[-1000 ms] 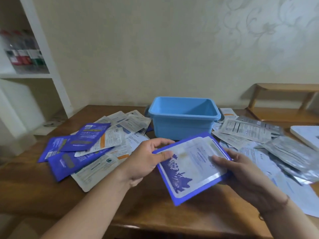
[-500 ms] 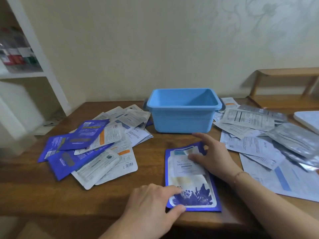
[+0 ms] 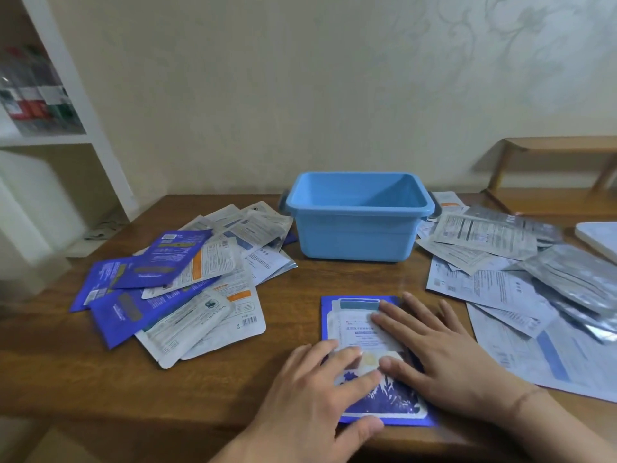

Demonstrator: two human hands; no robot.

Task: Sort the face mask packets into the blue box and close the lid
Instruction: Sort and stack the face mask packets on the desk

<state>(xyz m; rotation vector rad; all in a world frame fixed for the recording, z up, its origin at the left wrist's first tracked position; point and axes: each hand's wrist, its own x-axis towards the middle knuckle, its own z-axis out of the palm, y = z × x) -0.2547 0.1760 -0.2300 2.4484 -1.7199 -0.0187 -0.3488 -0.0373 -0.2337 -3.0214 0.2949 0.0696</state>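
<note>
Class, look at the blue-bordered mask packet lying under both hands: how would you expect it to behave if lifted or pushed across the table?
The blue-bordered packet lies thin and flat, so it is probably light and bends somewhat when lifted. Its glossy face suggests it may slide easily on the wooden table. Flat as it is, rolling or tipping looks unlikely.

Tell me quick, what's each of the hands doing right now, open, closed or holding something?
Left hand: open, fingers flat on the blue mask packet on the table.
Right hand: open, fingers spread and pressing flat on the same packet.
</note>
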